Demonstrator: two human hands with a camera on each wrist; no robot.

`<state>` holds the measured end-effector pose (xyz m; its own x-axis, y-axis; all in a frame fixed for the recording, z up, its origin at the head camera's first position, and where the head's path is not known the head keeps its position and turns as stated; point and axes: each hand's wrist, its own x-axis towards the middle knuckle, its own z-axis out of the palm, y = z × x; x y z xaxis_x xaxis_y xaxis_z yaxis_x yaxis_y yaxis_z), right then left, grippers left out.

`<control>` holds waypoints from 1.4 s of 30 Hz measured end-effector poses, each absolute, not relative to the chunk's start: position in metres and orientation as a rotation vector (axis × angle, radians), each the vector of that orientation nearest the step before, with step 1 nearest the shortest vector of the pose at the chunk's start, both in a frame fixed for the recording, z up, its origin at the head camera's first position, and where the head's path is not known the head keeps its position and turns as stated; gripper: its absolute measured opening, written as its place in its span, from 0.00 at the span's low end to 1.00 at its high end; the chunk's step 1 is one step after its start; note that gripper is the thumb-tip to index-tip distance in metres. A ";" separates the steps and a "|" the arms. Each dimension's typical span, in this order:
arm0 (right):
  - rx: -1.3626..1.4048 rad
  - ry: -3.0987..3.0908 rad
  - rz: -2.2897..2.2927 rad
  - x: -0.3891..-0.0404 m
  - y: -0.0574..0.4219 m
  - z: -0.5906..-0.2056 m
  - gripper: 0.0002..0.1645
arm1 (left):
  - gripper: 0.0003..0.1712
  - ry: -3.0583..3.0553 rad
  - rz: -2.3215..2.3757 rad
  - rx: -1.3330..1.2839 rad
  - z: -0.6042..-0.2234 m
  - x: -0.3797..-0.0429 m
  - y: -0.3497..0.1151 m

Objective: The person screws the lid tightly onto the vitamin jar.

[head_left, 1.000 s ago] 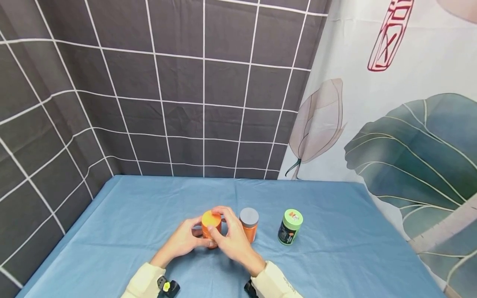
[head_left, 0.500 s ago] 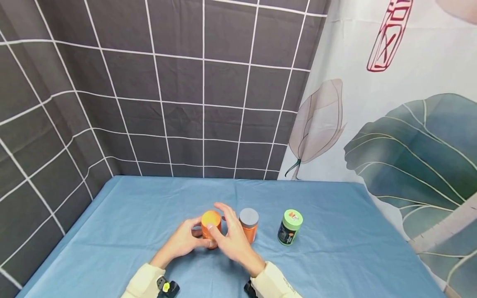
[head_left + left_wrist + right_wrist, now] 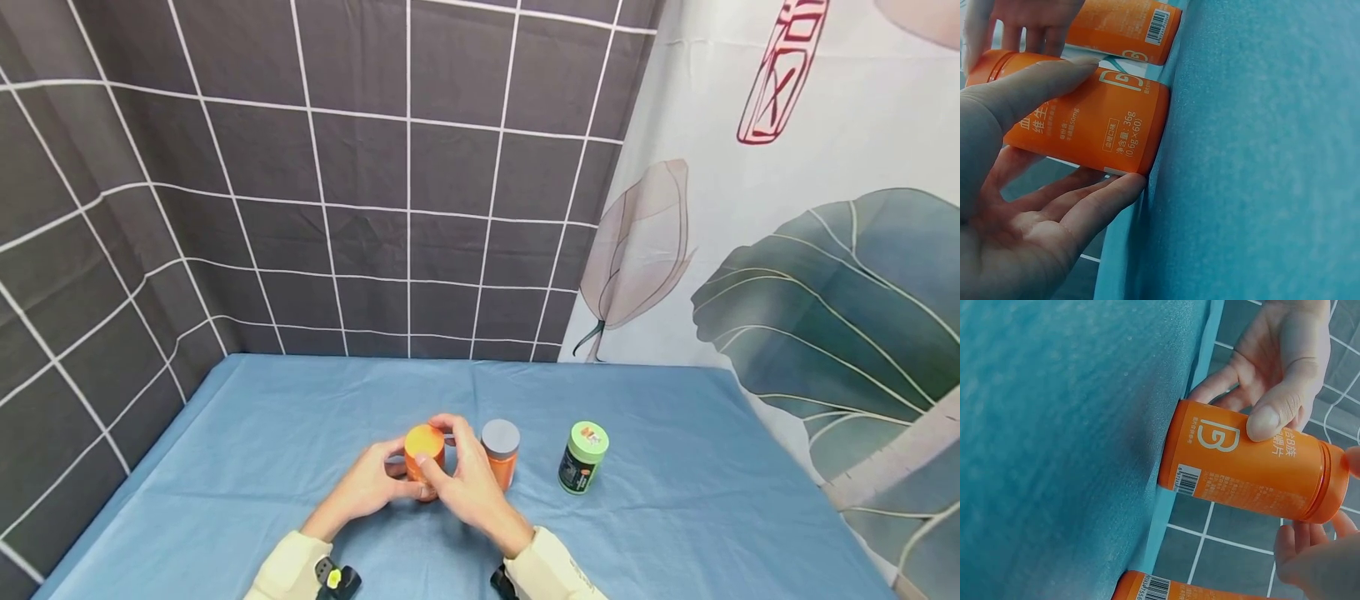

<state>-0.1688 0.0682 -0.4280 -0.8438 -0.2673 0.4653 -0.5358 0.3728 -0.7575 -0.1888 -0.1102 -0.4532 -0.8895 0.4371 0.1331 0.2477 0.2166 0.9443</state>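
Note:
An orange supplement bottle (image 3: pixel 424 454) with an orange screw lid (image 3: pixel 1334 484) stands upright on the blue cloth. My left hand (image 3: pixel 366 482) grips its body from the left, thumb across the printed label in the left wrist view and fingers behind. From the right, my right hand (image 3: pixel 471 487) holds the lid between thumb and curled fingers. The lid sits on the bottle, a thin groove showing beneath it in the right wrist view. Just right of my right hand stands a second orange bottle (image 3: pixel 502 467) with a grey lid (image 3: pixel 501 437), partly covered by that hand.
Farther right stands a dark jar (image 3: pixel 577 472) with a green lid (image 3: pixel 589 441). Blue cloth (image 3: pixel 675 492) covers the table, whose back edge meets a dark gridded curtain (image 3: pixel 367 242). A white curtain (image 3: pixel 712 100) with leaf prints hangs at the right.
Half a second ago my right fingers were extended off the lid's far side, with the thumb near the lid. Now they are curled back onto it. My left hand has stayed on the bottle.

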 end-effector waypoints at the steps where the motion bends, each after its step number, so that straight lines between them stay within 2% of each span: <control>1: 0.706 -2.375 1.446 -0.168 0.068 -0.428 0.25 | 0.36 2.323 1.750 0.662 -0.453 -0.188 -0.110; 8: 0.692 -2.391 1.445 -0.167 0.067 -0.426 0.29 | 0.36 2.340 1.749 0.676 -0.456 -0.189 -0.110; 19: 0.875 -2.325 1.485 -0.168 0.069 -0.428 0.28 | 0.38 2.347 1.735 0.676 -0.456 -0.190 -0.111; 27: 0.800 -2.319 1.438 -0.168 0.067 -0.428 0.24 | 0.40 2.350 1.721 0.654 -0.454 -0.189 -0.111; 35: 0.693 -2.349 1.428 -0.167 0.065 -0.427 0.26 | 0.37 2.340 1.744 0.644 -0.453 -0.188 -0.111; 42: 0.759 -2.370 1.433 -0.167 0.067 -0.427 0.26 | 0.36 2.329 1.756 0.663 -0.452 -0.187 -0.111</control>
